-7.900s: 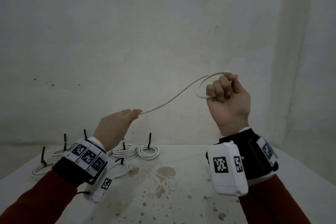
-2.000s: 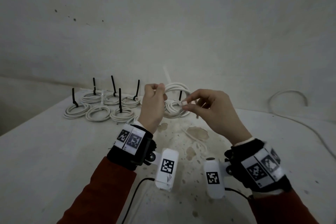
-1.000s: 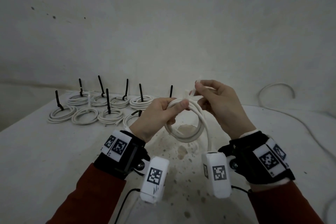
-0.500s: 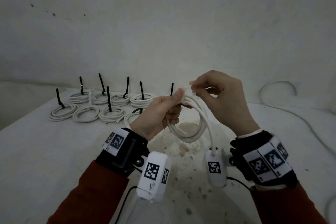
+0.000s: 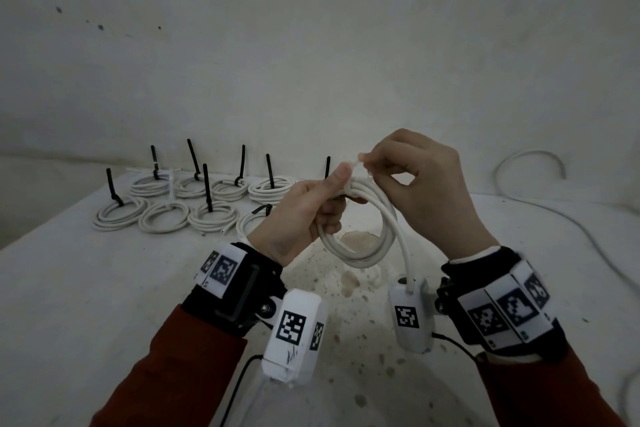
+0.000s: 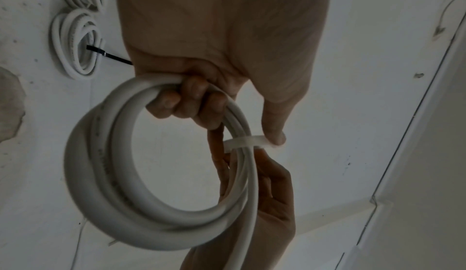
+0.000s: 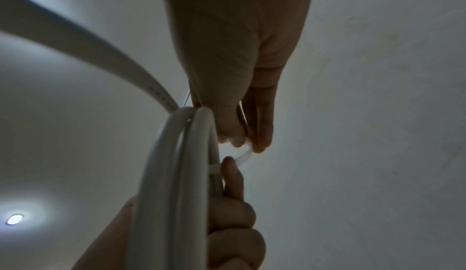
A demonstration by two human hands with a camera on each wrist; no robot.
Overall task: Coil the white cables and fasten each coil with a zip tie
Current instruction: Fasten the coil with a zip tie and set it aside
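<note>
I judge this as the fastening step: the round coil of thick white cable is already wound, and I hold it in the air at the middle of the head view, above the stained white table. A pale translucent zip tie is looped round the strands at the top of the coil, but in the right wrist view it still bows out loosely, so I take it as not yet cinched.

My left hand is clenched on the coil: the fingers are curled through the ring and round the bundle, and the thumb presses on the tie where it crosses the strands. My right hand pinches the tie between thumb and forefinger, just above the coil at centre frame; the other fingers are curled loosely and hold nothing that I can see. One strand of the cable drops from the coil toward my right wrist.

The next move, as I judge it, calls for drawing the tie's tail through its head while the left hand keeps the strands bunched. Whether the tail is threaded already I cannot tell.

At the left of the head view lie finished white coils with upright black zip ties; a loose white cable curves at the upper right
</note>
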